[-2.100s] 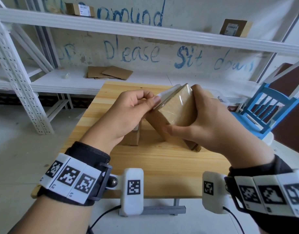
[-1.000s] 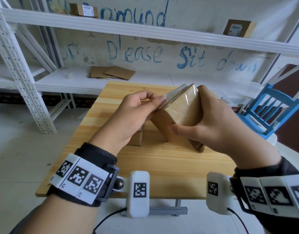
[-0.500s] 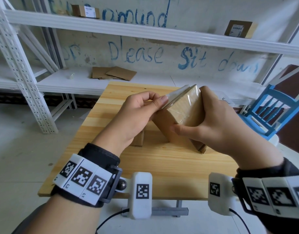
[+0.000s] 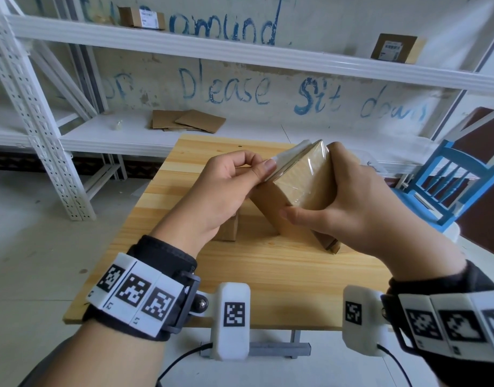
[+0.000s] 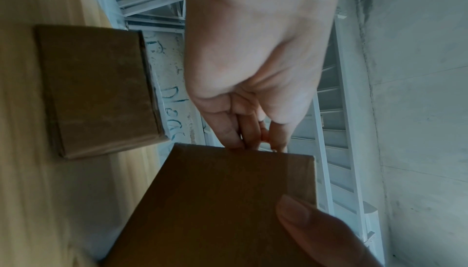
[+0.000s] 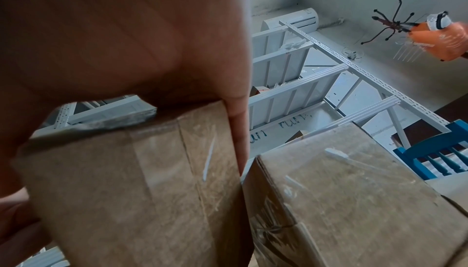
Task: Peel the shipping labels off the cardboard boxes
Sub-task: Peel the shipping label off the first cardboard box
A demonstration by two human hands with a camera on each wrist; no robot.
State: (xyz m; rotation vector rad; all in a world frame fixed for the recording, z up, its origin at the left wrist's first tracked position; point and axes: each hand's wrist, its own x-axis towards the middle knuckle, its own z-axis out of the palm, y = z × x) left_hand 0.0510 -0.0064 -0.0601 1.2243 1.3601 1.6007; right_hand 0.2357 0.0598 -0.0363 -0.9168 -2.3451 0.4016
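Note:
I hold a tape-wrapped cardboard box (image 4: 301,191) tilted on one corner over the wooden table (image 4: 268,269). My right hand (image 4: 349,205) grips it from the right, with the thumb across the near face. A white shipping label (image 4: 289,157) runs along the box's upper left face. My left hand (image 4: 264,169) pinches its near edge between thumb and curled fingers. In the left wrist view the fingertips (image 5: 248,139) meet the top edge of the box (image 5: 215,201). The right wrist view shows the taped box (image 6: 131,181) under my palm.
A second small box (image 4: 229,230) stands on the table under my left hand, also seen as box (image 5: 98,91). White shelving (image 4: 240,51) behind carries flat cardboard pieces (image 4: 187,121) and two labelled boxes (image 4: 142,18) (image 4: 393,48). A blue chair (image 4: 458,185) stands at the right.
Both hands and the box keep nearly the same pose. The left hand still pinches the label edge. Only the view has shifted slightly.

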